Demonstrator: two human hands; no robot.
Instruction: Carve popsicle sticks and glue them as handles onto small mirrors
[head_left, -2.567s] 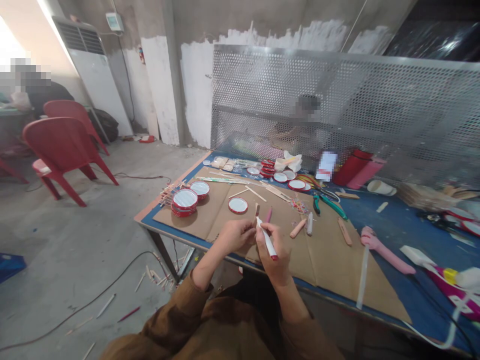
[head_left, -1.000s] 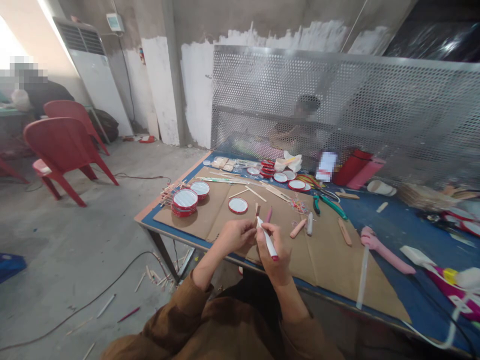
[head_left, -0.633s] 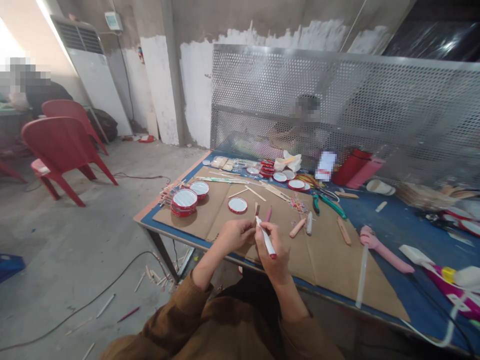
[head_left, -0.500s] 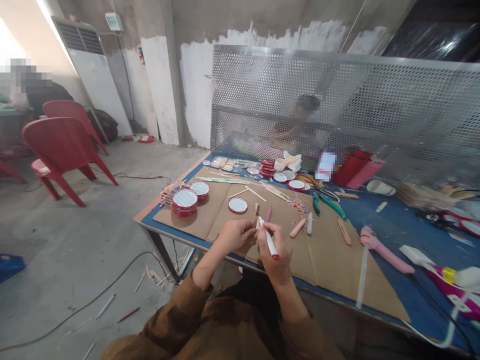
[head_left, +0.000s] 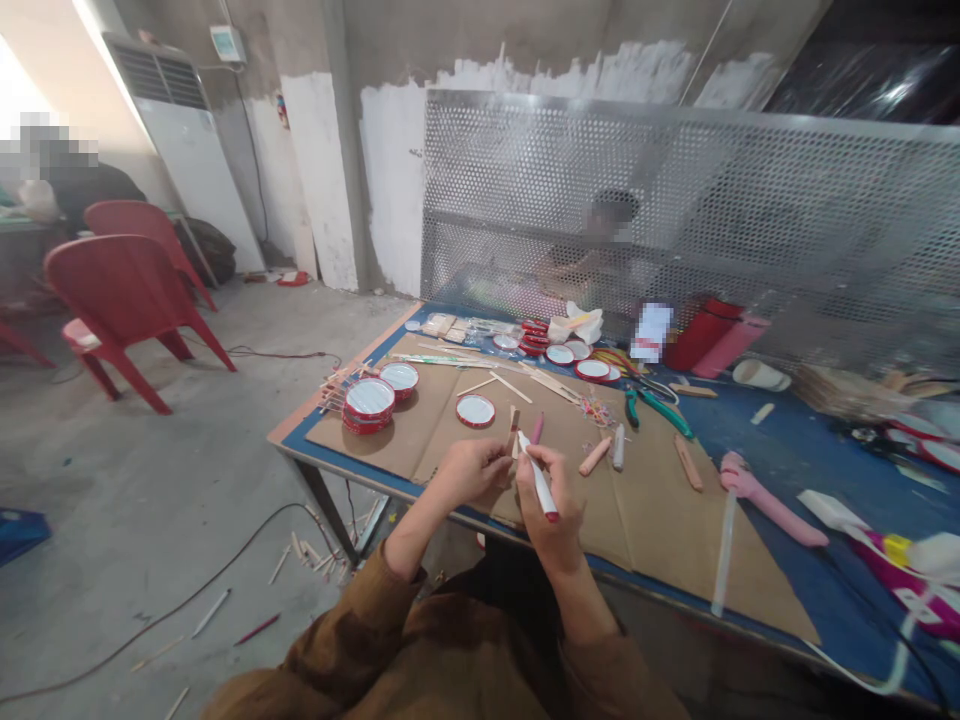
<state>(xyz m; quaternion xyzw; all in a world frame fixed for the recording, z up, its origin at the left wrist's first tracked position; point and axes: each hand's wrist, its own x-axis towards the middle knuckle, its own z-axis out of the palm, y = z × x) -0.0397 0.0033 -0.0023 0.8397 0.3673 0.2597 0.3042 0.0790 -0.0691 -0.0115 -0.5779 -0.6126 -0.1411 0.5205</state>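
Observation:
My left hand (head_left: 472, 470) is closed around a small wooden stick (head_left: 513, 424) that pokes up above its fingers. My right hand (head_left: 551, 500) grips a white marker with a red end (head_left: 538, 480), its tip against the stick. Both hands hover over the front edge of a brown cardboard sheet (head_left: 645, 510) that covers a blue table (head_left: 780, 450). A pink marker (head_left: 537, 428) lies on the cardboard just beyond the hands.
Red-rimmed round lids (head_left: 370, 400) are stacked at the left, and more lids (head_left: 592, 368) lie further back. Green pliers (head_left: 660, 408), wooden sticks (head_left: 595, 456) and a pink glue gun (head_left: 765, 490) lie to the right. A perforated metal screen (head_left: 675, 220) stands behind the table, and red chairs (head_left: 127, 300) at the left.
The marker tip has shifted slightly along the stick; both hands stay in the same place.

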